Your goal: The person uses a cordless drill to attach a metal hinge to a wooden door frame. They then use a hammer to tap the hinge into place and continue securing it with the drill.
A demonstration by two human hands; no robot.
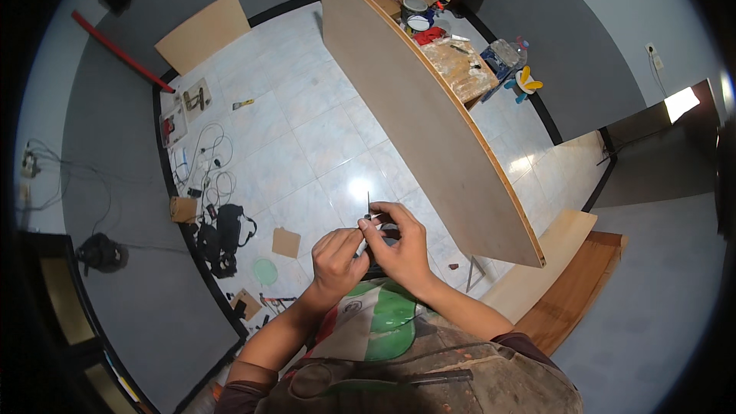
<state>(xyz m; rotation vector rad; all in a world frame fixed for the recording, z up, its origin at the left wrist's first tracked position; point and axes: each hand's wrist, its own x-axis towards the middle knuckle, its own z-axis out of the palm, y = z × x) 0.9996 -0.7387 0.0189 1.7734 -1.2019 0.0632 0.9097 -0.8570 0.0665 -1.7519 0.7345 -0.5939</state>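
Pinching from both sides, a small dark metal piece point(368, 217) with a thin pin rising straight up from it is being held between the fingertips of the left hand point(337, 257) and the right hand point(399, 245), out in front of the chest and above the glossy pale floor tiles point(307, 146); what the piece is cannot be told at this size. The left fingers are being curled in toward the thumb, and the right thumb and forefinger are being closed on the piece, the rest of that hand being loosely folded. A large flat board point(418, 107), smooth and grey-brown with a lighter raw edge, is being stood on its long edge just beyond the hands, screening part of the cluttered workbench point(460, 69) behind it. Paler plywood sheets point(556, 268) are being kept flat on the floor at the right. Tangled white cables point(207, 157), a black bag point(222, 238) and small cardboard scraps point(286, 243) are being left scattered along the dark skirting at the left, well apart from the hands.
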